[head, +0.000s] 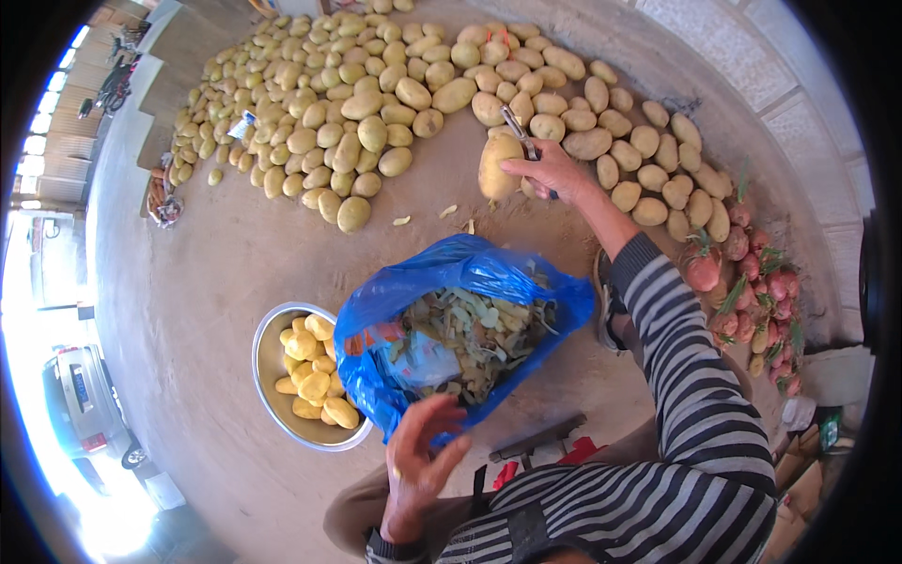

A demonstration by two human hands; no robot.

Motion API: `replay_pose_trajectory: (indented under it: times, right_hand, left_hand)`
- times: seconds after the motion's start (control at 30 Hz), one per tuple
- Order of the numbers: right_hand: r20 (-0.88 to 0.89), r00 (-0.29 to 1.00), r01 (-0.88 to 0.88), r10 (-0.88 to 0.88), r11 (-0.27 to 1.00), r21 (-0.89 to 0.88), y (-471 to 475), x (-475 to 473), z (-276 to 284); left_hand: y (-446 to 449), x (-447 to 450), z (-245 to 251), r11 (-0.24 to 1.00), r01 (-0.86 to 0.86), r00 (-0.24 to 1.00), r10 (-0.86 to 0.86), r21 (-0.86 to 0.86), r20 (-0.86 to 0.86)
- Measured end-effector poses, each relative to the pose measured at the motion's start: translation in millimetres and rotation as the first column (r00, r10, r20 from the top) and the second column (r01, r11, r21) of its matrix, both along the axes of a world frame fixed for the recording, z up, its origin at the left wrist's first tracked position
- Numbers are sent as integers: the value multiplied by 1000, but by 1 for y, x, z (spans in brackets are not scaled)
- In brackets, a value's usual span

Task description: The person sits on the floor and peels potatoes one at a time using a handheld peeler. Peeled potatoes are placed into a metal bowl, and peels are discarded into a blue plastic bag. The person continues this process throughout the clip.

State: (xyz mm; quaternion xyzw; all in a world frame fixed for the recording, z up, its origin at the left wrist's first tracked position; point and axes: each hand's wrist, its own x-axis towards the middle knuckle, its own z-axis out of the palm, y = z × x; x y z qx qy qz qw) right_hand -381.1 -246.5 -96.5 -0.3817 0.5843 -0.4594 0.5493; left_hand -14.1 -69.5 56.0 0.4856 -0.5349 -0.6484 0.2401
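Observation:
My right hand (553,169) is stretched out over the floor at the near side of the potato heap. Its thumb and fingers grip a large unpeeled potato (499,168), and a metal vegetable peeler (518,127) with a dark handle is held in the same hand. My left hand (423,451) holds nothing, its fingers apart and curled, over the near rim of a blue plastic bag (451,257). Inside the bag lie peelings (486,324) and some crumpled plastic. A metal basin (271,402) of peeled yellow potatoes (313,384) stands left of the bag.
A wide heap of unpeeled potatoes (317,92) spreads across the far floor (211,282). Red onions (757,282) lie at the right. Several loose peels (402,221) lie before the heap. My shoe (609,303) is beside the bag. A parked car (88,395) stands outside at left.

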Motion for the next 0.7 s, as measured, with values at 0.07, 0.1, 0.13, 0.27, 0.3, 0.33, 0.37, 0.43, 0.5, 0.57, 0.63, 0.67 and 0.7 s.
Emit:
replay_pose_trajectory:
  times: [0.07, 0.1, 0.13, 0.27, 0.3, 0.33, 0.37, 0.43, 0.5, 0.57, 0.63, 0.67, 0.7]
  right_hand:
    - [253, 964, -80, 85, 996, -31, 30, 19, 69]
    - [280, 951, -127, 133, 991, -37, 46, 29, 99]
    - [313, 931, -186, 188, 982, -38, 61, 43, 124]
    - [271, 880, -375, 389, 921, -107, 119, 115, 147]
    - [212, 873, -436, 440, 897, -69, 134, 133, 150]
    - [146, 866, -480, 478, 877, -29, 149, 145, 154]
    - [62, 896, -438, 440, 898, -42, 162, 153, 155]
    - [-107, 928, -365, 356, 926, -90, 177, 167, 150]
    - [-411, 887, -282, 210, 952, -122, 184, 172, 132]
    - [-871, 491, -276, -18, 945, -175, 184, 168, 87]
    - [-972, -42, -513, 230, 830, 218, 203, 155, 80]
    - [-968, 149, -424, 204, 897, 124, 216, 160, 77]
    - [-970, 205, -419, 130, 907, 33, 221, 160, 84]
  left_hand:
    - [0, -3, -3, 998, 3, 1000, -3, -57, -8]
    - [-2, -9, -4, 997, -1, 1000, 0, -72, -21]
    - [-2, -16, -3, 988, -68, 994, 54, -138, -100]
    - [-1, -41, 2, 935, -264, 892, 142, -238, -430]
    - [4, -42, 1, 936, -282, 860, 149, -212, -488]
    - [7, -43, -4, 932, -301, 883, 192, -201, -428]
    - [15, -41, -10, 928, -320, 901, 235, -192, -366]
    - [35, -27, -31, 901, -433, 799, 390, 12, -458]
    - [52, -3, -46, 832, -450, 622, 554, 326, -554]
    - [60, 5, -56, 794, -401, 593, 605, 457, -532]
    - [60, 12, -63, 738, -357, 489, 670, 572, -559]
    - [63, 16, -65, 709, -345, 463, 699, 615, -545]
    - [60, 15, -64, 717, -307, 452, 689, 626, -567]
